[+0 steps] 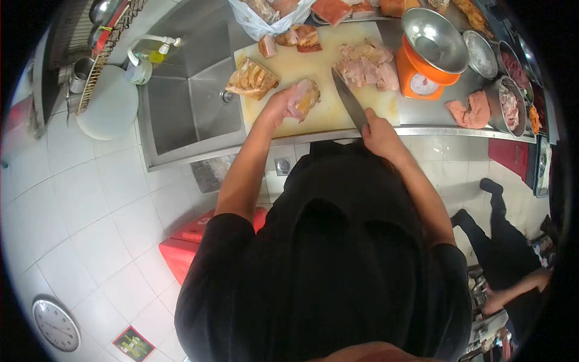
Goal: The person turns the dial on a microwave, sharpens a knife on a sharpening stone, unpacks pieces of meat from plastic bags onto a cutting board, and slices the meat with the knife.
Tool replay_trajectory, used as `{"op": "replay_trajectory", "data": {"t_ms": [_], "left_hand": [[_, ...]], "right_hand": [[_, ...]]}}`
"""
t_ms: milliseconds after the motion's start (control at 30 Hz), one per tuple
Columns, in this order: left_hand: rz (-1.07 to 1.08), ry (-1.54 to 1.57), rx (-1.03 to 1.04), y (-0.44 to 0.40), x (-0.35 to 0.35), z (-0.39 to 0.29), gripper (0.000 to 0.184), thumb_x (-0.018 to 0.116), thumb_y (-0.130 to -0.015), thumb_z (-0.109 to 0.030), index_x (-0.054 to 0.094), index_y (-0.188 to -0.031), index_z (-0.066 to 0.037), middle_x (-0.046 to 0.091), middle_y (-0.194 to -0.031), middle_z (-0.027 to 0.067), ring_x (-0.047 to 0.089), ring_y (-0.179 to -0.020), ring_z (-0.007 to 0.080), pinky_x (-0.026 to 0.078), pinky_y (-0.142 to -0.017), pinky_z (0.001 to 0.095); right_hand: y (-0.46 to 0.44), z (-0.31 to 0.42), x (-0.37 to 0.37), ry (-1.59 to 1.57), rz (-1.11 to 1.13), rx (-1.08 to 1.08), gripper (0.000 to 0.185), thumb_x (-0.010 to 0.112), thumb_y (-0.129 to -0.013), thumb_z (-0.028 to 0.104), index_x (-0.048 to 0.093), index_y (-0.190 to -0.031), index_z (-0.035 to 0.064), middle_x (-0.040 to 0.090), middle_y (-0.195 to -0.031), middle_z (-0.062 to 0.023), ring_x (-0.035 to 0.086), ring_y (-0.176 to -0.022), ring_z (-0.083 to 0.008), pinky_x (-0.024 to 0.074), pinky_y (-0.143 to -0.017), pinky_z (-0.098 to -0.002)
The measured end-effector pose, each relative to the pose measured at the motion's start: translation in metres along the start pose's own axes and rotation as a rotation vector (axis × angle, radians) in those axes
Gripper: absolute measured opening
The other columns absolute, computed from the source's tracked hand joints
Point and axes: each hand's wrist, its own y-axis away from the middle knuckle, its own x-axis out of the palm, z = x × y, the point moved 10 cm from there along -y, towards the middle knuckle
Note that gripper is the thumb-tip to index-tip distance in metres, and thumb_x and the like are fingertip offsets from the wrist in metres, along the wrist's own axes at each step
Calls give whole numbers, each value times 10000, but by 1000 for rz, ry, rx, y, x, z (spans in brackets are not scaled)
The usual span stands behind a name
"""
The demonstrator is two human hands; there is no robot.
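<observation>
My left hand (278, 108) is closed around a piece of meat (304, 99), pale pink with a yellowish side, over the near part of the white cutting board (283, 63). In my right hand (381, 137) is the handle of a large kitchen knife (350, 99), its blade slanting up and left across the board. Beyond the blade lies a heap of cut meat slices (367, 65). A browned slab of meat (253, 79) rests left of my left hand. Smaller meat chunks (300, 37) sit at the board's far side.
A steel sink (193, 114) adjoins the board on the left. To the right stand an orange scale (419, 84) with a steel bowl (435, 39), a pink cloth (469, 110) and several bowls. A plastic bag (265, 24) of meat is behind. Another person (506, 253) stands at right.
</observation>
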Motion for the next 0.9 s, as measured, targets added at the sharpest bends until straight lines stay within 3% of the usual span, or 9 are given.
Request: {"op": "replay_trajectory", "data": {"t_ms": [100, 200, 300, 400, 500, 600, 800, 900], "left_hand": [[-75, -231, 48, -2, -31, -4, 493, 503, -1047, -452, 580, -1351, -72, 698, -1149, 117, 733, -794, 223, 604, -625, 326], [-217, -167, 92, 7, -55, -21, 543, 484, -1046, -484, 563, -1364, -51, 705, -1108, 128, 731, -731, 237, 595, -594, 311], [-215, -311, 146, 7, -66, -21, 507, 541, -1035, -451, 596, -1332, -45, 712, -1071, 107, 712, -765, 198, 584, -592, 302], [-207, -412, 347, 17, -52, -30, 436, 678, -970, -382, 674, -1186, -3, 726, -981, 126, 688, -717, 159, 546, -614, 279], [-165, -547, 470, 8, -43, -30, 433, 710, -944, -346, 676, -1212, -7, 746, -1004, 132, 685, -776, 164, 544, -723, 299], [-81, -697, 481, 1, -20, -26, 469, 738, -915, -318, 660, -1261, -12, 743, -1068, 146, 694, -862, 193, 540, -817, 321], [-149, -806, 711, 31, 14, -56, 535, 784, -855, -344, 654, -1284, -51, 709, -1162, 194, 699, -1008, 308, 540, -898, 393], [-184, -825, 663, 24, 12, -48, 532, 791, -842, -352, 660, -1260, -48, 700, -1168, 198, 672, -1080, 353, 529, -935, 428]], "right_hand": [[-1, 24, 2, 33, -21, 4, 197, 545, -930, 83, 487, -1078, -34, 663, -890, -344, 655, -911, -516, 501, -835, -599], [-6, 33, 8, 93, -47, 41, 193, 542, -927, 75, 488, -1077, -33, 666, -881, -335, 659, -904, -511, 506, -826, -597], [-6, 34, 19, 143, -58, 104, 192, 542, -920, 70, 491, -1075, -31, 675, -876, -323, 665, -898, -505, 515, -821, -591], [-1, 34, 31, 127, -76, 141, 193, 543, -913, 65, 493, -1074, -30, 682, -871, -316, 671, -889, -498, 522, -818, -587], [6, 45, 30, 125, -79, 152, 194, 539, -903, 53, 492, -1072, -29, 685, -863, -312, 674, -876, -496, 526, -809, -585], [2, 66, 19, 146, -57, 149, 194, 532, -892, 39, 490, -1069, -27, 684, -855, -312, 675, -870, -497, 526, -799, -585], [-17, 94, 4, 192, -49, 128, 205, 533, -876, 24, 495, -1072, -22, 691, -870, -305, 685, -880, -486, 528, -798, -577], [-26, 103, 7, 221, 0, 136, 206, 533, -877, 25, 499, -1074, -25, 696, -898, -301, 690, -902, -478, 532, -813, -567]]}}
